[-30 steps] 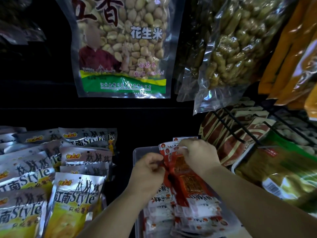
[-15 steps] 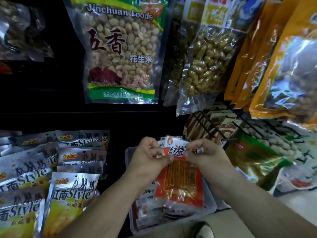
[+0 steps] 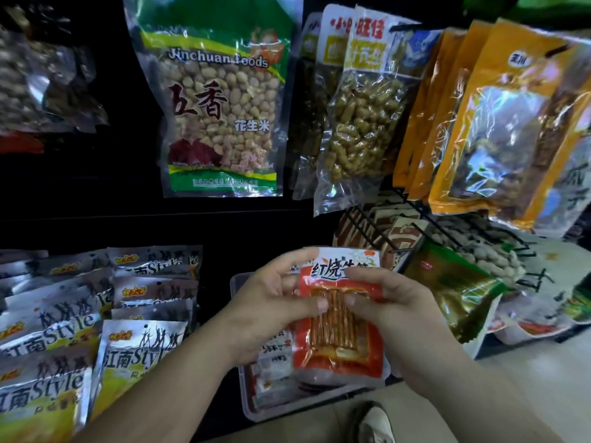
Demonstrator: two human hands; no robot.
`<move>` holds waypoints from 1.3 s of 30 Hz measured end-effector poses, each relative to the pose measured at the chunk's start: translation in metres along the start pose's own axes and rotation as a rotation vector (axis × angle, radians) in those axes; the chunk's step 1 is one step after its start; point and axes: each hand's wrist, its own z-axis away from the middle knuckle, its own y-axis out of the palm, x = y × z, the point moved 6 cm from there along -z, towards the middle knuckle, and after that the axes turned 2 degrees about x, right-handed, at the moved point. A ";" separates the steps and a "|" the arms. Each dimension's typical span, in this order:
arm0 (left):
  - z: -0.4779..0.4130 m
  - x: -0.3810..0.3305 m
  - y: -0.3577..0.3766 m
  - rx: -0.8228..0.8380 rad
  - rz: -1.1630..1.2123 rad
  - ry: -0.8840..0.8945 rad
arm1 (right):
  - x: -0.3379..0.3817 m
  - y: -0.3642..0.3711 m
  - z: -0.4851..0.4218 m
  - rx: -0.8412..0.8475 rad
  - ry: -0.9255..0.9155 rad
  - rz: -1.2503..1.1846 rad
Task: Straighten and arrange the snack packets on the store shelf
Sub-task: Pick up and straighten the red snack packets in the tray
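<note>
A red-orange snack packet with a white top and a clear window stands upright between both hands, above a clear plastic tray. My left hand grips its left edge, thumb on the front. My right hand grips its right edge, thumb also on the front. More packets of the same kind lie stacked in the tray under and behind the held one.
Silver and yellow "Style" packets fill the shelf at left. A peanut bag and other bags hang above. Orange bags hang at right over a black wire rack. A green-gold bag lies right of the tray.
Both hands have lifted the red packet out of the stack in the tray and now hold it upright by its sides. The view has tilted upward.
</note>
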 end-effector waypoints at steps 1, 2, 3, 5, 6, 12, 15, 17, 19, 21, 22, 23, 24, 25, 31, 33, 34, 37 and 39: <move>0.002 0.002 0.003 0.041 -0.033 -0.021 | -0.003 -0.003 -0.002 -0.048 0.006 -0.016; 0.004 0.003 0.005 0.079 -0.073 -0.036 | -0.005 -0.004 -0.004 -0.079 0.009 -0.034; 0.006 0.005 0.008 0.095 -0.105 -0.042 | -0.006 -0.005 -0.006 -0.082 0.011 -0.062; 0.006 0.005 0.008 0.051 -0.140 -0.025 | -0.008 -0.003 -0.008 0.037 0.028 -0.090; 0.005 0.005 0.005 0.009 -0.144 -0.017 | -0.010 0.000 -0.007 0.148 0.053 -0.062; 0.003 0.008 -0.009 -0.075 -0.164 -0.001 | -0.014 0.012 -0.001 0.423 0.080 0.164; 0.002 0.006 -0.013 -0.172 -0.227 0.031 | -0.016 0.010 -0.009 0.308 0.009 0.187; 0.001 0.005 -0.014 -0.214 -0.294 0.046 | -0.012 0.006 -0.013 0.220 -0.120 0.239; 0.000 0.005 -0.006 -0.177 -0.403 0.076 | -0.010 0.008 -0.014 0.208 -0.176 0.227; -0.001 0.005 0.009 -0.063 -0.513 0.105 | -0.013 0.016 -0.013 0.299 -0.109 0.068; -0.001 0.007 0.018 0.002 -0.516 0.096 | -0.013 0.020 -0.011 0.333 -0.096 0.029; -0.001 0.009 0.021 0.038 -0.495 0.078 | -0.015 0.021 -0.012 0.321 -0.102 0.038; -0.001 0.009 0.021 0.043 -0.475 0.065 | -0.016 0.018 -0.015 0.274 -0.111 0.051; -0.001 0.009 0.017 0.028 -0.460 0.053 | -0.018 0.012 -0.018 0.207 -0.111 0.051; -0.001 0.007 -0.005 -0.227 -0.483 0.068 | -0.029 0.002 -0.023 0.158 -0.006 0.008; -0.001 0.012 -0.013 -0.306 -0.348 0.049 | -0.027 0.004 -0.022 0.198 0.004 -0.048; -0.001 0.015 -0.015 -0.301 -0.260 0.027 | -0.027 0.004 -0.023 0.204 0.000 -0.045; 0.000 0.015 -0.010 -0.217 -0.142 0.009 | -0.033 0.005 -0.024 0.213 0.024 -0.014; -0.002 0.014 -0.006 -0.175 -0.126 0.013 | -0.037 0.007 -0.024 0.229 0.061 -0.043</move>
